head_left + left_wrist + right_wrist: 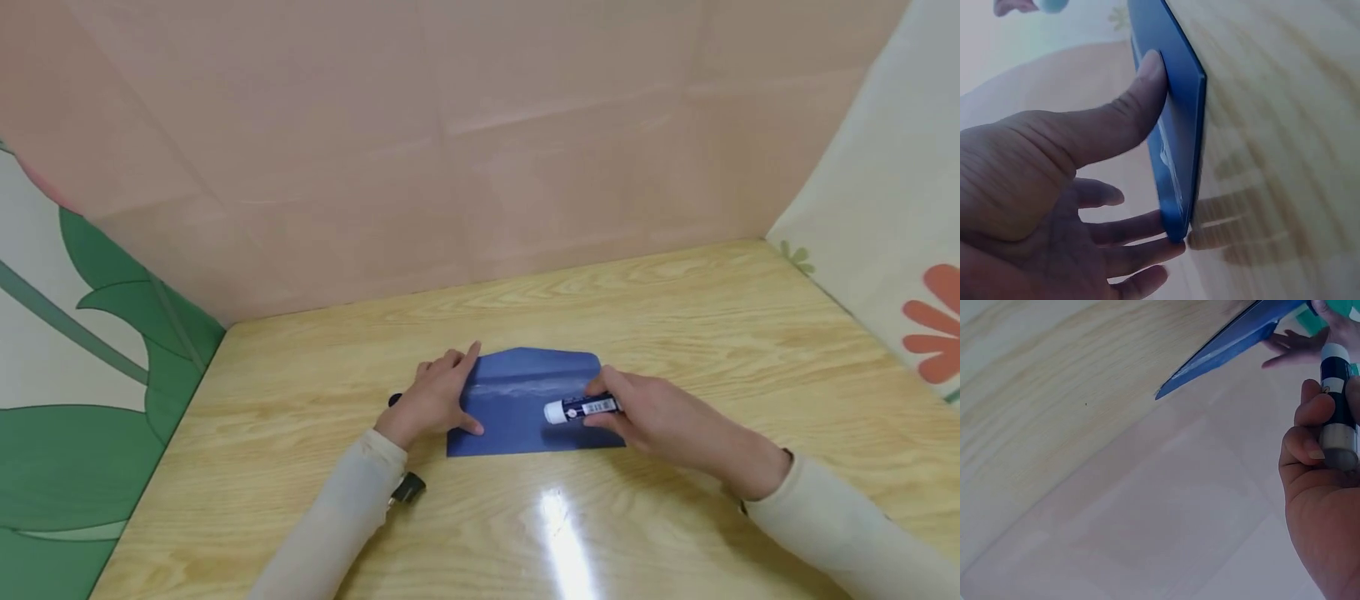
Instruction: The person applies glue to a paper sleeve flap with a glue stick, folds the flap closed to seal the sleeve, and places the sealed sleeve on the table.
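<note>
A blue envelope (pixel 510 425) lies on the table with its flap spread out away from me. A whitish, shiny streak runs along its fold. My left hand (pixel 435 396) rests on the envelope's left side, thumb pressing on its face and fingers spread by the edge; the left wrist view shows the thumb (pixel 1150 69) against the blue paper. Over the right half of the envelope, my right hand (pixel 667 417) holds a glue stick (pixel 588 407) with a dark blue label, its white end pointing left. In the right wrist view the fingers wrap around the glue stick (pixel 1337 387).
A small black object (pixel 408 487) shows beside the left sleeve, partly hidden by it. The wood-grain table (pixel 675 308) meets a pinkish cloth backdrop (pixel 465 167) behind. Printed panels stand at left and right.
</note>
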